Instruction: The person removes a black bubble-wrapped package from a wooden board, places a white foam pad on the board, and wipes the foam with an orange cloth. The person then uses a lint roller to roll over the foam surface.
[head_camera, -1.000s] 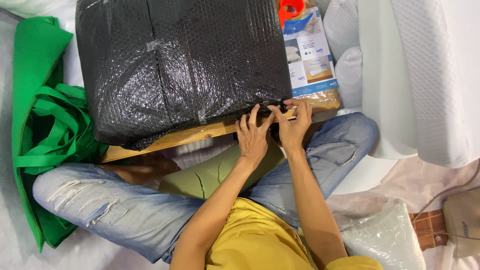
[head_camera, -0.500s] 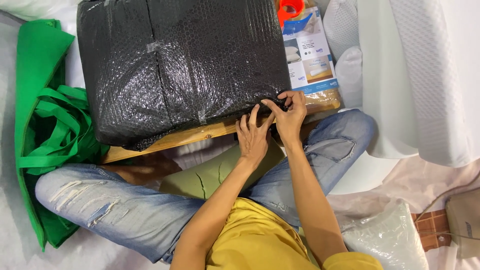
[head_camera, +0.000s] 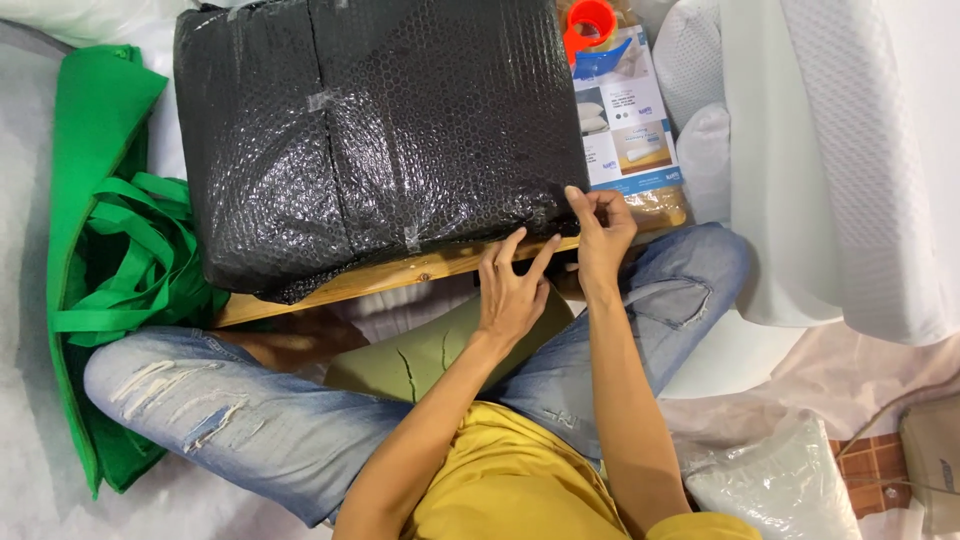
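A large black parcel wrapped in clear bubble plastic lies on a low wooden board, in front of the person who sits cross-legged in torn blue jeans and a yellow shirt; strips of clear tape cross the wrapping. The left hand rests at the near edge of the parcel, its fingers spread and the fingertips touching the board and the bottom of the wrapping; it holds nothing. The right hand is at the near right corner of the parcel; its thumb and first fingers are pressed together, pinching the edge of the bubble plastic there. Just beside the parcel on the right lies a flat printed package in blue and white, with an orange tape roll above it. On the left lies a green fabric bag with long handles; on the right hangs white textured fabric, and a clear plastic bag with white filling lies near the right elbow.
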